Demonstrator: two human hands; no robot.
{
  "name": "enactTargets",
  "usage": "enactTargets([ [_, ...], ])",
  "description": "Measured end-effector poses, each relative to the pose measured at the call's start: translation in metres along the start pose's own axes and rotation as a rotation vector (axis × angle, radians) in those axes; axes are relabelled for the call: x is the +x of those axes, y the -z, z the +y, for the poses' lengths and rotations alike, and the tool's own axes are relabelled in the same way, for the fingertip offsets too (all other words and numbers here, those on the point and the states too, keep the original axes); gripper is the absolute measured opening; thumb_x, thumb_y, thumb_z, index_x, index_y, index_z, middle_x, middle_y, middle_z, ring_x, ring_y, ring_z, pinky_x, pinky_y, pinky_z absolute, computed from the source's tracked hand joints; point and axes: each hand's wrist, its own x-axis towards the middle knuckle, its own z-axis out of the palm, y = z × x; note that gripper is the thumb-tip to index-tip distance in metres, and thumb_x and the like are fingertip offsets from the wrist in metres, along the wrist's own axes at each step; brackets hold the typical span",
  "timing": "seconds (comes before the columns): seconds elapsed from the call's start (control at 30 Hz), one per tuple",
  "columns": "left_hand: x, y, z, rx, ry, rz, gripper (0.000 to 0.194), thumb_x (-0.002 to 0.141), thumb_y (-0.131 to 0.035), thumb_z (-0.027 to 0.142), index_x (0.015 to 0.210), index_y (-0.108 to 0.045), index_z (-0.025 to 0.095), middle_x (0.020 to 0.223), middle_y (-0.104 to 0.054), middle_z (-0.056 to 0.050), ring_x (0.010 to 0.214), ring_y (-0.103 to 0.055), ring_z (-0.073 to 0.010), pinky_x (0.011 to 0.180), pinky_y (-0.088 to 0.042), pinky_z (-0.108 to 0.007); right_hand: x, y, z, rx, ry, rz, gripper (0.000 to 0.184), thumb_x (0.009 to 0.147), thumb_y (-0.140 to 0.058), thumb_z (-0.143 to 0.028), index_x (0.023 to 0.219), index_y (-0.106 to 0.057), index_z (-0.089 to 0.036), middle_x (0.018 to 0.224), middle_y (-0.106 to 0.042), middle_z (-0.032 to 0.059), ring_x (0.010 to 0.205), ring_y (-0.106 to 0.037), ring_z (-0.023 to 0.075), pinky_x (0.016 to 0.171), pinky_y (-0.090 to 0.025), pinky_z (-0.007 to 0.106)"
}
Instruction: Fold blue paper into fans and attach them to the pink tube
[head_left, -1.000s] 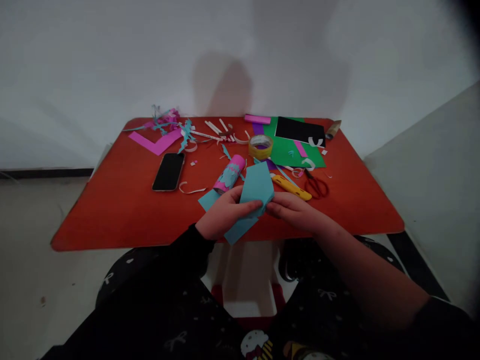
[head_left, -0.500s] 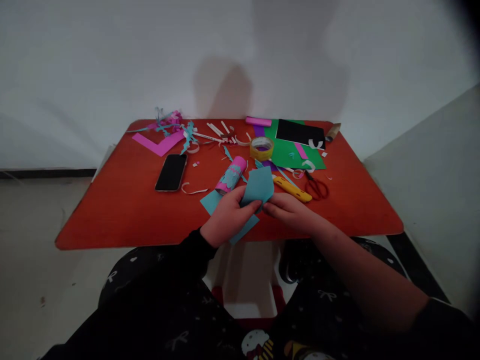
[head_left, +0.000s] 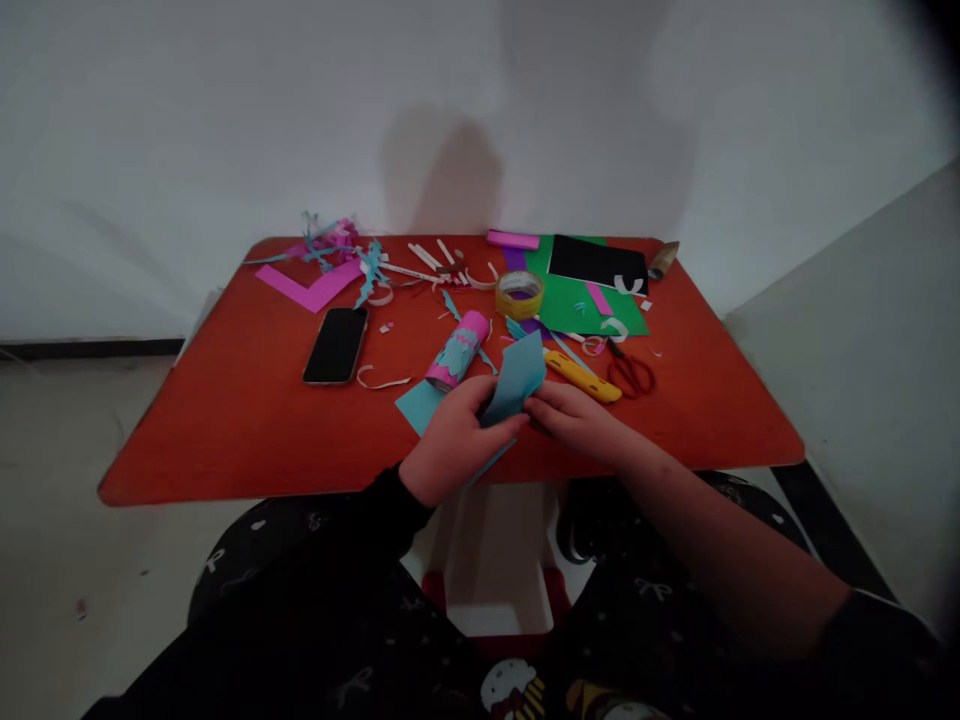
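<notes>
A folded piece of light blue paper (head_left: 517,374) is held between both hands above the front of the table. My left hand (head_left: 463,432) is closed around its left and lower side, thumb pointing right. My right hand (head_left: 570,415) pinches the paper's lower right edge with the fingertips. Under my left hand a flat light blue sheet (head_left: 418,405) lies on the table, partly covered. Just beyond the hands rests a pink paper tube (head_left: 457,350) with ragged blue strips around it. A yellow box cutter (head_left: 583,377) lies past my right hand.
On the red table (head_left: 247,430) are a phone (head_left: 336,345), a tape roll (head_left: 519,296), red-handled scissors (head_left: 631,370), green paper (head_left: 577,312), a black sheet (head_left: 598,264) and an angled pink strip (head_left: 311,290). Paper scraps lie along the back, near the wall.
The blue paper has tilted and bent narrower between my hands. My left hand has turned slightly, its thumb moving a little lower; my right hand stays pinched on the edge.
</notes>
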Motion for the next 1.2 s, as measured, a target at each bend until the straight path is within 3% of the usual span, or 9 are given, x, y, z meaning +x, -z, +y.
enactTargets([
  [0.17, 0.002, -0.002, -0.001, -0.075, -0.007, 0.021, 0.028, 0.076, -0.08, 0.025, 0.103, -0.074, 0.021, 0.106, -0.074, -0.006, 0.1, -0.064, -0.026, 0.095, -0.048, -0.036, -0.002, 0.001, 0.001, -0.087, 0.028, 0.018, 0.023, 0.1, -0.05, -0.035, 0.092, -0.065, -0.02, 0.094, -0.071, 0.0055, 0.088, -0.063, 0.0212, 0.084, -0.051, 0.035],
  [0.27, 0.004, -0.001, -0.003, -0.038, -0.015, -0.008, 0.02, 0.082, -0.076, 0.029, 0.099, -0.075, 0.02, 0.099, -0.075, -0.006, 0.092, -0.065, -0.0244, 0.089, -0.049, -0.035, -0.002, 0.005, -0.001, -0.142, 0.102, 0.012, 0.021, 0.1, -0.052, -0.033, 0.103, -0.068, -0.02, 0.106, -0.074, 0.0062, 0.097, -0.066, 0.0232, 0.091, -0.051, 0.037],
  [0.43, 0.003, 0.001, -0.005, 0.005, 0.017, -0.055, 0.022, 0.084, -0.075, 0.036, 0.101, -0.075, 0.021, 0.096, -0.076, -0.003, 0.089, -0.065, -0.0233, 0.082, -0.05, -0.032, 0.0, 0.015, -0.004, -0.237, 0.187, -0.023, 0.021, 0.097, -0.058, -0.034, 0.106, -0.071, -0.021, 0.105, -0.076, 0.0064, 0.096, -0.068, 0.0241, 0.087, -0.051, 0.036],
  [0.6, 0.002, 0.002, -0.003, -0.063, 0.034, -0.049, 0.027, 0.081, -0.079, 0.034, 0.105, -0.076, 0.022, 0.099, -0.075, -0.002, 0.092, -0.065, -0.0231, 0.084, -0.05, -0.03, 0.0, 0.014, -0.003, -0.17, 0.176, -0.043, 0.023, 0.099, -0.056, -0.036, 0.105, -0.074, -0.023, 0.098, -0.076, 0.0034, 0.093, -0.068, 0.0228, 0.087, -0.052, 0.036],
  [0.83, 0.003, 0.001, -0.002, -0.053, 0.023, -0.081, 0.025, 0.081, -0.076, 0.032, 0.103, -0.074, 0.02, 0.092, -0.074, 0.0, 0.083, -0.064, -0.0189, 0.076, -0.049, -0.027, 0.001, 0.009, -0.002, 0.058, 0.079, 0.026, 0.027, 0.094, -0.062, -0.043, 0.086, -0.076, -0.021, 0.087, -0.073, 0.0024, 0.085, -0.066, 0.0223, 0.083, -0.052, 0.036],
  [1.07, 0.001, 0.004, 0.0, -0.026, 0.131, -0.191, 0.028, 0.082, -0.073, 0.043, 0.089, -0.072, 0.016, 0.074, -0.066, 0.001, 0.069, -0.058, -0.0149, 0.063, -0.046, -0.025, 0.001, 0.003, 0.004, 0.186, -0.022, 0.096, 0.053, 0.091, -0.059, -0.061, 0.059, -0.051, -0.02, 0.058, -0.045, -0.003, 0.056, -0.04, 0.0117, 0.056, -0.037, 0.026],
  [1.2, 0.001, 0.002, 0.0, -0.021, 0.126, -0.193, 0.03, 0.082, -0.073, 0.046, 0.087, -0.071, 0.016, 0.075, -0.068, 0.0, 0.071, -0.062, -0.016, 0.065, -0.049, -0.027, 0.001, 0.005, 0.001, 0.117, -0.06, 0.14, 0.062, 0.093, -0.048, -0.07, 0.055, -0.045, -0.021, 0.053, -0.04, -0.0033, 0.052, -0.036, 0.0111, 0.052, -0.031, 0.027],
])
